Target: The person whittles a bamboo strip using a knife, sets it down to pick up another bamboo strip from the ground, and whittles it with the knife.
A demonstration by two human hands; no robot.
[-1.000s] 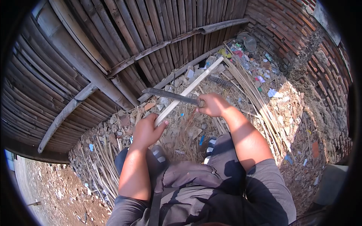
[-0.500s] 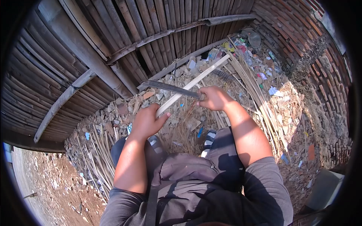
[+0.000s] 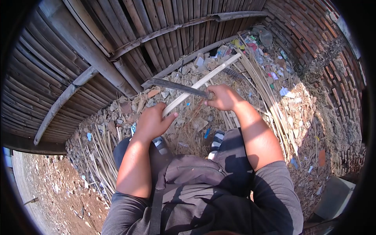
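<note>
My left hand is closed round the lower end of a pale bamboo strip, which slants up to the right. My right hand grips the handle of a machete, mostly hidden in the fist. The long dark blade points left and crosses the strip a little beyond my left hand. Both hands are in front of my knees, above the rubble.
A bamboo wall rises ahead and to the left, a brick wall to the right. Long bamboo strips lie on the right, more strips on the left. Litter and rubble cover the ground. A grey block stands at lower right.
The view has shifted slightly. Both hands still hold the strip and the machete, and the blade has moved a little along the strip and changed its slant.
</note>
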